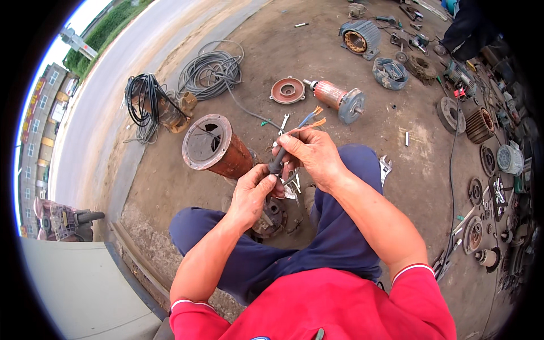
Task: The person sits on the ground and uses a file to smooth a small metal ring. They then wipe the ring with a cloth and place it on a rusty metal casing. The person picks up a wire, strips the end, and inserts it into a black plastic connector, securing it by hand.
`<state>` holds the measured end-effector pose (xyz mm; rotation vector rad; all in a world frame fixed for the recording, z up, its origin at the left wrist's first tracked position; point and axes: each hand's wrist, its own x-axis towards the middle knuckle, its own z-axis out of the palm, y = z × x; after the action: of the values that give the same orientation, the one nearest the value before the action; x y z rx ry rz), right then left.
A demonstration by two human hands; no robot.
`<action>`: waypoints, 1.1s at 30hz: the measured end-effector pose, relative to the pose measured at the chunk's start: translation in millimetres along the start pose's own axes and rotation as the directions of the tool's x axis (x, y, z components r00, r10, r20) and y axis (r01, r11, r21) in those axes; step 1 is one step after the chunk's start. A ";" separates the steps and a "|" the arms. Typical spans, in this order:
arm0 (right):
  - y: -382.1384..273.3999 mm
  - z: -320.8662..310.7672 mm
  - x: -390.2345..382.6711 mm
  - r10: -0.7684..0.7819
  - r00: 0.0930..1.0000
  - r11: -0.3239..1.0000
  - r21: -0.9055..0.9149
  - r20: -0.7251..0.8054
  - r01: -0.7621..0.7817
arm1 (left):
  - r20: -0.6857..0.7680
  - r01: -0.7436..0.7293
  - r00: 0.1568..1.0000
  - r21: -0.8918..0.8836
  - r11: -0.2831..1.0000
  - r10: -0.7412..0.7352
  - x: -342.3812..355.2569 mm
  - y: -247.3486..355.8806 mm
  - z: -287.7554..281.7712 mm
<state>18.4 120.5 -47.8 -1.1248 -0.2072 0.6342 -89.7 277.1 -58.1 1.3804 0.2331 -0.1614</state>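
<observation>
Between my knees, both hands are on one dark electric cable. My left hand [253,192] is closed, thumb and fingers pinching a black rubber cable sleeve [276,166]. My right hand [314,154] grips the cable just above it, near the end where blue and copper-coloured wires [311,117] fan out. The fingertips partly cover the cable. Beside my left hand stands a rusty red motor housing [232,155], with a ragged opening in its top. Below my hands a dirty round metal flange [272,220] lies on the ground, partly hidden by my legs.
A coil of grey cable [211,72] and a pump wrapped in black cable [164,107] lie at the far left. Ahead are a red end cover [287,90] and a rotor [338,101]. An adjustable wrench [385,168] lies by my right knee. Motor parts crowd the right.
</observation>
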 end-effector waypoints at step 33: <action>-41.5 -21.0 -57.5 -0.267 0.660 0.094 -0.663 0.702 0.743 | 0.277 -0.426 0.893 0.773 0.470 0.354 -34.0 29.7 13.4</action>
<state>-3.0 60.0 -11.1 -1.8894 -1.5243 -0.0496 -114.2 268.7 -18.8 2.3401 -0.2975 0.0906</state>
